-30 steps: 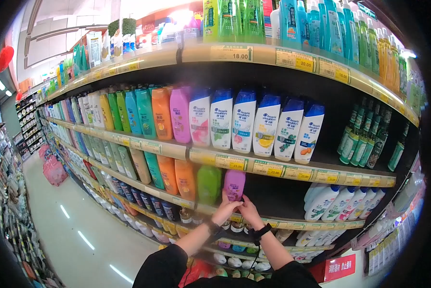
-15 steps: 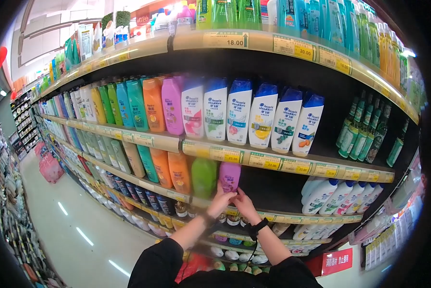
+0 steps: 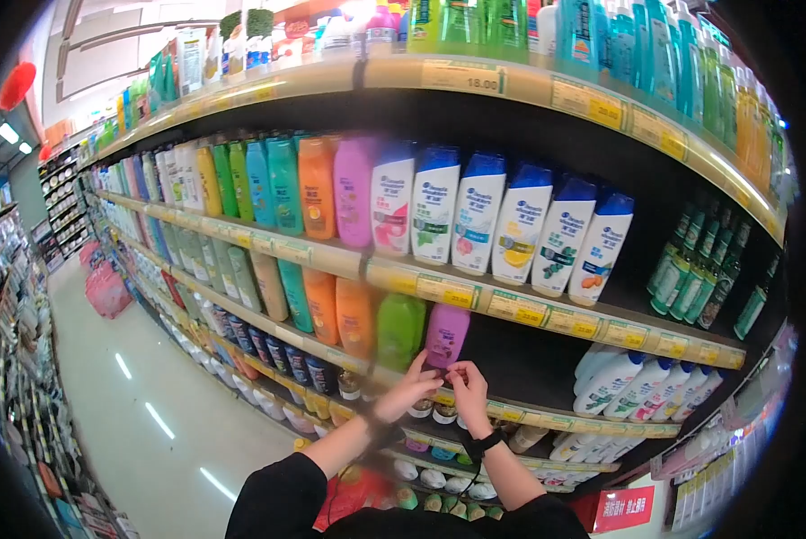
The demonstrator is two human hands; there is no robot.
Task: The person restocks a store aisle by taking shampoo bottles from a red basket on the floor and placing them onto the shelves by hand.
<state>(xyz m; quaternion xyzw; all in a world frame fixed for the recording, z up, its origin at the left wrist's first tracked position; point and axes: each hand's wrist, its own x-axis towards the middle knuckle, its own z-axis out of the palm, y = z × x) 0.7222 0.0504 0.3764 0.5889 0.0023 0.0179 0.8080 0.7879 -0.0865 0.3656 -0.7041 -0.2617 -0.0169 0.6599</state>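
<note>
A purple bottle (image 3: 447, 334) stands upright at the front of the lower shelf, just right of a green bottle (image 3: 400, 331). At its lower left edge is my left hand (image 3: 412, 388), fingers closed against the base. My right hand (image 3: 469, 393), with a black band on the wrist, is beside it, fingertips pinched near the bottle's lower right. A small dark spot shows between the two hands; what it is cannot be made out.
Above, a shelf (image 3: 421, 282) holds a row of white bottles with blue caps (image 3: 517, 229) and coloured bottles. More white bottles (image 3: 611, 384) and green glass bottles (image 3: 690, 269) are at the right. An aisle floor (image 3: 142, 395) with a pink bag (image 3: 106, 292) lies left.
The view has shifted, so the shelves appear further right than half a second earlier. My right hand's fingertips have drawn back from the purple bottle's base and pinched together. The bottle remains on the lower shelf.
</note>
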